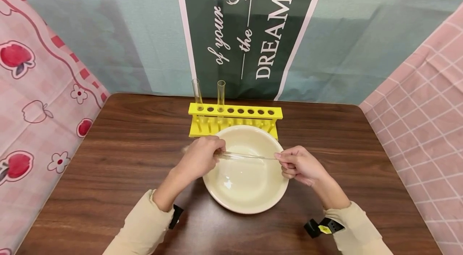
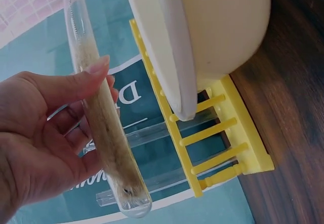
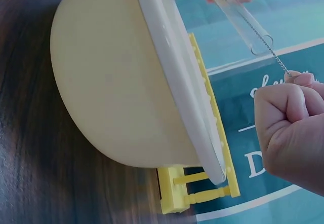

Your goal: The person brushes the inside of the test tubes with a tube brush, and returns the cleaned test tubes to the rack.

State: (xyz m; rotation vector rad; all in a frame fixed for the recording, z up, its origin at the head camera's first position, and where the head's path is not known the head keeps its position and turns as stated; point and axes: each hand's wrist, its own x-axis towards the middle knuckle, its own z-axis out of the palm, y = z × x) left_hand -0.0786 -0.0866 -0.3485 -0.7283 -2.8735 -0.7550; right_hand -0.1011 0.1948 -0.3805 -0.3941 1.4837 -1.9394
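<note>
My left hand (image 1: pixel 202 155) grips a clear glass test tube (image 2: pixel 121 153) over the left part of a cream basin (image 1: pixel 249 190). Inside the tube sit the pale brown bristles of a test tube brush (image 2: pixel 104 117), reaching close to the rounded end. Its twisted wire stem comes out of the tube's mouth in the right wrist view. My right hand (image 1: pixel 302 164) pinches that wire (image 3: pixel 277 60) between thumb and fingers, at the basin's right rim. The tube lies nearly level across the basin, mouth to the right.
Behind the basin stands a yellow test tube rack (image 1: pixel 253 113), partly hidden by its rim. Two glass tubes stand upright in its left holes, one (image 1: pixel 221 94) nearer the middle. A blue-green cloth (image 1: pixel 144 46) hangs behind the brown wooden table (image 1: pixel 126 146).
</note>
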